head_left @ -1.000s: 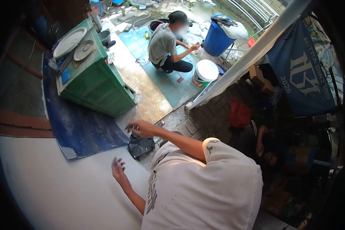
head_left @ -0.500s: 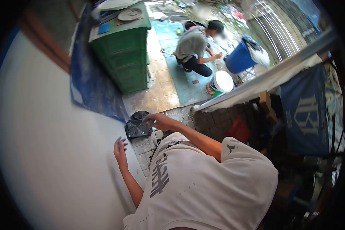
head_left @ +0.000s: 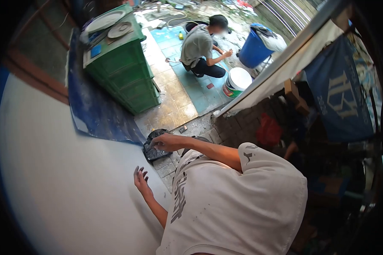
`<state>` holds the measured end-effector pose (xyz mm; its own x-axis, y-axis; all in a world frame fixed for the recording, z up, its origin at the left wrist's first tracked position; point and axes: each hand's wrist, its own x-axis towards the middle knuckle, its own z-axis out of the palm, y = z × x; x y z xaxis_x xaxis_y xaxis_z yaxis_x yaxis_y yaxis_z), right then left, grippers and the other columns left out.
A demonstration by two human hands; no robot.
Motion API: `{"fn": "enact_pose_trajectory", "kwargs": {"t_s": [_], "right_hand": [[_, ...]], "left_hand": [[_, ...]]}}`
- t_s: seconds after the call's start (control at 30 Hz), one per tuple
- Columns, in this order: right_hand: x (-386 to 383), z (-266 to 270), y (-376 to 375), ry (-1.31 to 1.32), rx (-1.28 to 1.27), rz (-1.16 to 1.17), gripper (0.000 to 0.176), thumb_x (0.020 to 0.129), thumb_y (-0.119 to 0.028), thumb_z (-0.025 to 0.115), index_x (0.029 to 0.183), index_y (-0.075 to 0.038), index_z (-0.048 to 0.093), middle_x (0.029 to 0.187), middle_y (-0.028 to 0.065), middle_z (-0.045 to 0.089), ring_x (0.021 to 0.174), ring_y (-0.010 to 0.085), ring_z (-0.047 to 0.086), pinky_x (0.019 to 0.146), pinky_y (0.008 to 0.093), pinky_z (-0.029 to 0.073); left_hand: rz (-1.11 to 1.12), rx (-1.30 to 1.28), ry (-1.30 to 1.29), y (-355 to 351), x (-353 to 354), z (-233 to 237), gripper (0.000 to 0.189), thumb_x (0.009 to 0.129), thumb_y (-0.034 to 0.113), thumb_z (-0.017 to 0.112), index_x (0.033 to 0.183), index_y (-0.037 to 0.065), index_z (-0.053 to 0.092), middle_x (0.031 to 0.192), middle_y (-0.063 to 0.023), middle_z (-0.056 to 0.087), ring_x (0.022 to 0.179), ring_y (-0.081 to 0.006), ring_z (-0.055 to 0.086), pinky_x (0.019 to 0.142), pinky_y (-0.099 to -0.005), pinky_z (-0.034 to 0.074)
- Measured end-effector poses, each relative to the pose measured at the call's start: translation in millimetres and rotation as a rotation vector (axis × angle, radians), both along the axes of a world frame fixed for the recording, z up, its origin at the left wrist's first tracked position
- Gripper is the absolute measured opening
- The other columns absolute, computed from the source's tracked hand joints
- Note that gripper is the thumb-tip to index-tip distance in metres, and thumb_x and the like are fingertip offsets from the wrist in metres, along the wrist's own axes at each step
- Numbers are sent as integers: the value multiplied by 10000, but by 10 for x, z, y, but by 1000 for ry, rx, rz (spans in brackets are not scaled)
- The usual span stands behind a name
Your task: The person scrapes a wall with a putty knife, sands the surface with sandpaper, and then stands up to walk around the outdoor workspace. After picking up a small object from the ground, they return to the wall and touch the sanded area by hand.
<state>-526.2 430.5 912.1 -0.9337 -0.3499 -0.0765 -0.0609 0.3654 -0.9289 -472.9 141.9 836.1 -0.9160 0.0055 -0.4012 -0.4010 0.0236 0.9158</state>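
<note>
My left hand (head_left: pixel 142 180) is raised in front of the white wall (head_left: pixel 72 170), its fingers apart and dark at the tips, with nothing in them. Farther forward, my right hand (head_left: pixel 167 143) has its fingers curled together in a pinch; what they hold, if anything, I cannot make out. A black plastic bag (head_left: pixel 158 160) sits on the grey paving blocks at the foot of the wall. My right hand overlaps it in this view.
A green drawer cabinet (head_left: pixel 121 74) stands ahead, beside a blue sheet (head_left: pixel 93 93). Beyond it a person (head_left: pixel 200 46) squats on tiles near a white bucket (head_left: pixel 239 79) and a blue barrel (head_left: pixel 254 46). A dark blue banner (head_left: pixel 338 93) hangs at right.
The view has swung, so the cabinet, person and bucket sit farther left. My right hand is lower in view, over the bag; my left hand stays raised by the wall, slightly lower in view.
</note>
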Motion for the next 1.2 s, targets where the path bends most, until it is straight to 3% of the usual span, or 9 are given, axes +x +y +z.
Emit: {"fn": "enact_pose_trajectory", "kwargs": {"t_s": [0.13,0.2,0.53,0.67,0.83,0.97,1.03,1.2], "right_hand": [[110,2,191,-41,4,-69,248,947,-103,576,1163,-25,672,1040,179,719,964,334,689,862,421,509],[121,-43,288,-14,16,-108,247,947,-103,577,1162,-32,674,1037,178,719,952,329,692,849,421,512],[173,-155,450,21,40,-117,227,981,-114,583,1179,-37,663,1054,131,721,906,228,684,824,364,537],[189,-123,471,-141,10,-114,241,989,-130,587,1200,-35,654,1078,124,721,916,232,693,823,353,549],[245,-72,654,-136,57,-151,269,1006,-172,579,1229,-38,644,1044,153,716,856,240,672,760,365,534],[176,-127,802,-122,33,-194,282,1008,-178,577,1246,-38,637,1042,150,717,855,237,673,761,365,535],[122,-110,872,-188,26,-223,255,978,-160,598,1188,-26,651,1050,164,717,927,283,690,815,385,524],[13,-182,1114,-155,-12,-230,270,993,-174,589,1207,-17,639,1043,161,718,881,267,683,782,372,530]], "left_hand": [[-79,19,-40,42,-73,-10,430,1011,338,533,1394,143,531,1252,-14,624,1017,-145,568,853,-333,398],[-87,-11,-20,99,-160,25,385,1023,273,528,1373,114,549,1212,-19,657,974,-119,591,820,-298,420],[-116,-42,79,423,-472,253,410,1028,298,527,1373,78,550,1198,-20,660,942,-104,597,776,-264,433],[-128,48,71,509,-395,241,363,1020,215,556,1335,33,570,1130,-43,692,913,-99,611,788,-241,439],[-167,20,-17,609,-278,155,356,1019,240,555,1325,59,579,1124,-40,694,917,-97,609,793,-247,436],[-199,0,-60,681,-305,93,358,1018,254,556,1323,67,578,1128,-35,695,916,-96,609,794,-251,436],[-228,-29,-67,720,-372,86,379,1013,295,555,1353,129,575,1159,-5,695,956,-98,612,827,-277,429],[-262,-48,-32,920,-648,121,388,1012,293,561,1357,116,571,1162,-10,695,958,-104,614,825,-287,437]]}}
